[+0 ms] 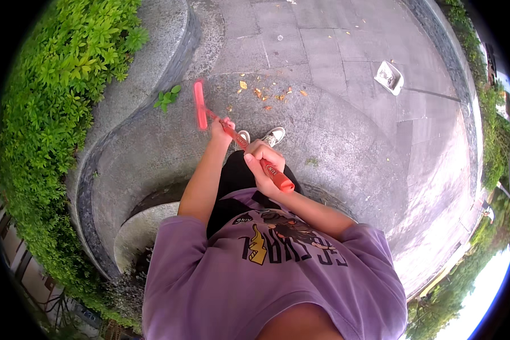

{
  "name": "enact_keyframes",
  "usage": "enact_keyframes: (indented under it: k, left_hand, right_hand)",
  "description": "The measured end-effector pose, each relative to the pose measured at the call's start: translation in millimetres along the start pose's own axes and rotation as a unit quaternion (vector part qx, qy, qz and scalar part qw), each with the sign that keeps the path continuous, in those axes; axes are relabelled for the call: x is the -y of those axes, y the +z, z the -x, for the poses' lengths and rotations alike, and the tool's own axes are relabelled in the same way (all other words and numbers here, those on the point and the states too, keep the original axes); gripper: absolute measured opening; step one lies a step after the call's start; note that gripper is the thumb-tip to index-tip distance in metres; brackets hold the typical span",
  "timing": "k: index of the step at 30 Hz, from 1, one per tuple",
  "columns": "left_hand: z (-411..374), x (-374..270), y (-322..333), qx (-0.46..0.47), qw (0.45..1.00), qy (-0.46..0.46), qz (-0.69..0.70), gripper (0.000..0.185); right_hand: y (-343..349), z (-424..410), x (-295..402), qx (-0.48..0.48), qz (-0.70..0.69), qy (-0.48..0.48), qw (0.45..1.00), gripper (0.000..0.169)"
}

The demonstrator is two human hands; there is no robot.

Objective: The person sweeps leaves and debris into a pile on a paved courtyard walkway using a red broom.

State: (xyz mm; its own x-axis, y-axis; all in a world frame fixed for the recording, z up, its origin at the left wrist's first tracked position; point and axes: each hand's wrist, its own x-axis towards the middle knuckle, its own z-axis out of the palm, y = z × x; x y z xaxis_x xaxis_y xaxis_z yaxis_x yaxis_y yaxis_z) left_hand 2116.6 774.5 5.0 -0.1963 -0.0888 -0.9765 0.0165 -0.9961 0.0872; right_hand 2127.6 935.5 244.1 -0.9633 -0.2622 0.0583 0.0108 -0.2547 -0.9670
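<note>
Both my hands grip the red handle of a long-handled broom [200, 105]. My left hand [223, 129] is lower on the handle, near the head. My right hand [265, 161] wraps the upper part, just short of the handle's end cap. The broom head is a blurred red bar, set down to the left of my shoes; its bristles cannot be made out. Ahead of my feet, dry yellow and brown leaves [261, 94] lie scattered on the paving, apart from the head. A leafy green sprig [168, 98] is left of the broom head, beside the curb.
A white long-handled dustpan [389, 78] lies at the right, its dark handle reaching the low wall [462, 87]. Along the left curves a stone planter edge [125, 95] with green shrubs [51, 114] behind it. Another curved stone ledge [146, 225] is close by my left side.
</note>
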Motion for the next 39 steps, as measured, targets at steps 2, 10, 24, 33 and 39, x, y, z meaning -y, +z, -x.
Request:
enact_keyframes:
  k: [2, 10, 24, 33, 39]
  left_hand:
    - [14.7, 25.3, 12.7, -0.098, 0.993, 0.026, -0.055, 0.021]
    - [-63.9, 39.9, -2.6, 0.150, 0.986, -0.040, 0.059, 0.018]
    - [-35.1, 96.3, 52.1, -0.031, 0.998, 0.033, 0.047, 0.009]
    - [-93.3, 185.0, 84.3, 0.133, 0.985, 0.030, 0.104, 0.018]
    - [-58.3, 339.4, 288.9, 0.140, 0.965, -0.019, 0.219, 0.017]
  right_hand:
    - [-17.0, -4.2, -45.8, 0.015, 0.023, 0.040, 0.999, 0.032]
    - [-17.1, -45.0, -83.5, 0.105, 0.147, 0.109, 0.977, 0.033]
    - [-104.7, -84.0, -44.3, 0.088, -0.014, 0.156, 0.984, 0.030]
    - [-210.5, -136.2, -46.8, 0.256, 0.096, 0.077, 0.959, 0.034]
    - [-363.4, -274.0, 48.6, 0.318, 0.153, 0.042, 0.935, 0.037]
